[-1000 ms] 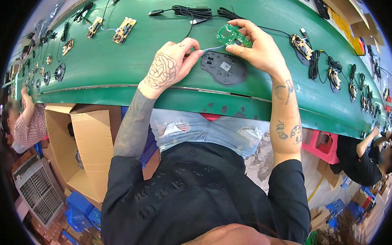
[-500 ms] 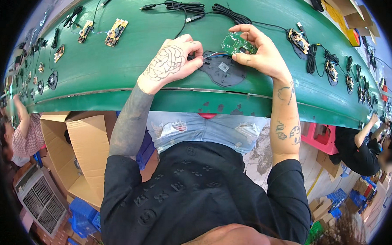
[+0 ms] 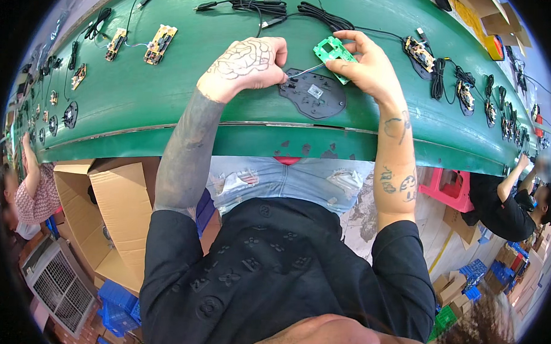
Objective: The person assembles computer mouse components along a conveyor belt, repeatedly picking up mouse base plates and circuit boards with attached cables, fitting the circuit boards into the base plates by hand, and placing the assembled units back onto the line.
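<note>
Between the fingers and thumb of my right hand (image 3: 365, 65) is a green circuit board (image 3: 332, 51), held tilted above the green bench. Thin coloured wires (image 3: 306, 70) run from the board toward my left hand (image 3: 250, 63), whose thumb and fingertips are pinched on them. Below both hands a flat black mouse base plate (image 3: 317, 99) lies on the bench, with a pale square in its middle. A black cable (image 3: 260, 26) passes up behind my left hand to a coil.
Coiled black cables (image 3: 322, 17) lie at the back of the green bench (image 3: 187, 96). Tan circuit boards (image 3: 160, 45) sit to the left. More boards on black bases (image 3: 420, 56) line the right. An open cardboard box (image 3: 122, 209) stands below left; other people work at both sides.
The circuit board in my right hand has turned and tipped. My left hand has shifted slightly up and left, and the wires between my hands look straighter.
</note>
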The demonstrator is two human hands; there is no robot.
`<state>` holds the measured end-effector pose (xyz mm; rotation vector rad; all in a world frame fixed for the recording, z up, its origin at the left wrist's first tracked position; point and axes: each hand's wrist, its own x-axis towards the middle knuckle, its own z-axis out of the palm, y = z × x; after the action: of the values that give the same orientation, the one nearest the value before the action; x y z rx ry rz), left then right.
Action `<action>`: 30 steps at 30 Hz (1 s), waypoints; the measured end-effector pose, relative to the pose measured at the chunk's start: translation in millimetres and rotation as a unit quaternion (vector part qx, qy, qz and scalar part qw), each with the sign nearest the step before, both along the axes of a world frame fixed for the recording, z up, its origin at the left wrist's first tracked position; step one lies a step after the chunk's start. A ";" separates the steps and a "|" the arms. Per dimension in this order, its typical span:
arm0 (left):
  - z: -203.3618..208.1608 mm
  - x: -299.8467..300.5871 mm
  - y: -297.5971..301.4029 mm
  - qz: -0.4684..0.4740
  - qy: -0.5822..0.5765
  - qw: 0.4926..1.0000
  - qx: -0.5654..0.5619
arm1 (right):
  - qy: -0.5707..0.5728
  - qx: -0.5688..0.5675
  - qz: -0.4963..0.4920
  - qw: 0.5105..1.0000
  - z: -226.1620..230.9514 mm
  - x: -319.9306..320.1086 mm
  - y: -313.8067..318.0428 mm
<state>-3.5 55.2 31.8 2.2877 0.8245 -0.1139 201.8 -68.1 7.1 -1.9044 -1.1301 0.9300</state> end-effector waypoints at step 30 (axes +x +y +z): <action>-22.1 -16.9 -35.7 -0.008 -0.176 0.981 0.081 | -0.151 0.060 0.089 0.983 16.5 -32.1 -59.1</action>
<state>-20.4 19.5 9.7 2.3692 0.6478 0.3541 169.7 -127.2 23.6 -1.9106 -1.5205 0.6621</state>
